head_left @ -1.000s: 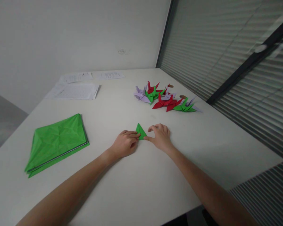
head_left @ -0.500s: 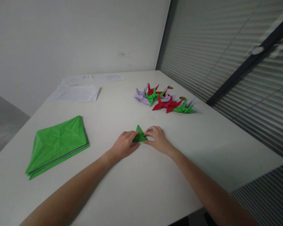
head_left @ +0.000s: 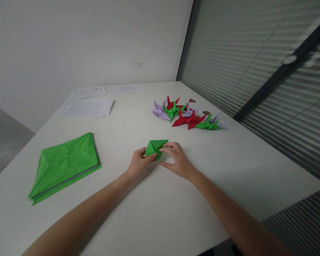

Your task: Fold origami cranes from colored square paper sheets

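Note:
A small folded piece of green origami paper (head_left: pixel 155 145) is tilted just off the white table, in the middle of the view. My left hand (head_left: pixel 138 163) pinches its lower left side, thumb in front and fingers behind. At the paper's right edge is my right hand (head_left: pixel 180 160), with thumb and index finger apart in a loose curve. The upper fingertips reach the paper's edge; whether they press on it I cannot tell. The thumb is clear of the paper, lower down.
On the left lies a stack of creased green paper sheets (head_left: pixel 68 156) with a dark layer at its edge. Several red, green and purple paper cranes (head_left: pixel 185 119) lie together at the back right. Printed sheets (head_left: pixel 89 107) rest at the back left. Window blinds (head_left: pixel 250 64) border the right.
The green paper was low between both hands, with one point up; now it is lifted and turned, showing a wide flat top edge. My right thumb has come away from it.

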`<state>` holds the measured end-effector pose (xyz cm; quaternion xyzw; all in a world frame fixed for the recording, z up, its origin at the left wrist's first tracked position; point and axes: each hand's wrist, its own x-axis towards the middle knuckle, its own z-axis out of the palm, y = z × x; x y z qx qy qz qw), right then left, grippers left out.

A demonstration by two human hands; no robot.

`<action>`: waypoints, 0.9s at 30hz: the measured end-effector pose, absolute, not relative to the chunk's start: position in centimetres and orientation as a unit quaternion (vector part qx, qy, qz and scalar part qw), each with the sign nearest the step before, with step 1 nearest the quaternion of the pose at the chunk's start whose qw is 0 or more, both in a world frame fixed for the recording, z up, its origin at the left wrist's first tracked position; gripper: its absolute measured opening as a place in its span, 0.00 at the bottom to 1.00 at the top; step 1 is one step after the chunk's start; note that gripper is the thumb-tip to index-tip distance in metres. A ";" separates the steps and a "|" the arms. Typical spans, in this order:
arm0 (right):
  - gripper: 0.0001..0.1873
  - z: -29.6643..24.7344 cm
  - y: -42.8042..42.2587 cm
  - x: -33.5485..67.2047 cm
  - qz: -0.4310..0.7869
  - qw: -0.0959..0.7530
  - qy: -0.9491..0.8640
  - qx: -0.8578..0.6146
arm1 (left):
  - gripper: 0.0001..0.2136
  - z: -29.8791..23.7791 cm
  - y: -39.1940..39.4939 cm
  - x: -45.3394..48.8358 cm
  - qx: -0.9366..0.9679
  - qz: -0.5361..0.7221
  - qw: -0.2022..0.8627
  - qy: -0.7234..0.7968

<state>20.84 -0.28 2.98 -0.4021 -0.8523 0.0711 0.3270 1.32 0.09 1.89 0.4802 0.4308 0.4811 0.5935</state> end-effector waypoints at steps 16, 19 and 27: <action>0.11 2.5 0.9 21.5 0.151 0.419 -0.794 -0.413 | 0.21 2.5 1.3 -1.1 0.775 0.377 0.264 0.434; 0.10 2.7 0.6 21.3 0.171 0.438 -0.788 -0.397 | 0.30 1.8 1.0 -0.9 0.804 0.366 0.236 0.405; 0.12 1.4 1.1 21.2 0.168 0.400 -0.832 -0.346 | 0.10 0.4 1.0 -0.8 0.856 0.371 0.157 0.324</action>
